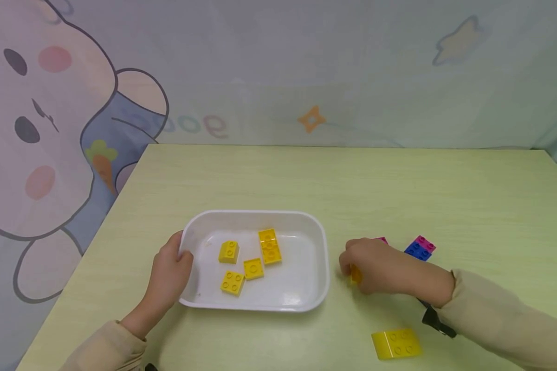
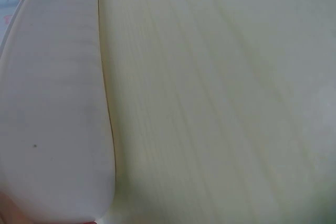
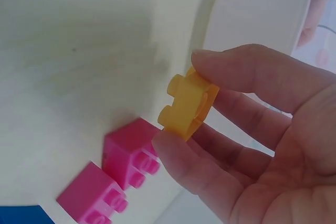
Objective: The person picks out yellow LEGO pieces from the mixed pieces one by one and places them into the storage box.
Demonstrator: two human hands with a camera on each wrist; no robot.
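My right sleeve (image 1: 506, 314) comes closest, and near it a loose yellow brick (image 1: 396, 343) lies on the tabletop (image 1: 278, 180); a careless sweep of that arm could knock it. My right hand (image 1: 376, 265) pinches a small yellow-orange brick (image 3: 185, 107) by its edges, just right of the white tray (image 1: 327, 268). Only fingertips hold it, so an uneven squeeze could twist it free. Pink bricks (image 3: 131, 153) lie close by, and my fingers could nudge them. My left hand (image 1: 168, 270) grips the tray's left end; tugging or tilting would probably slide the four yellow bricks (image 1: 232, 283) inside.
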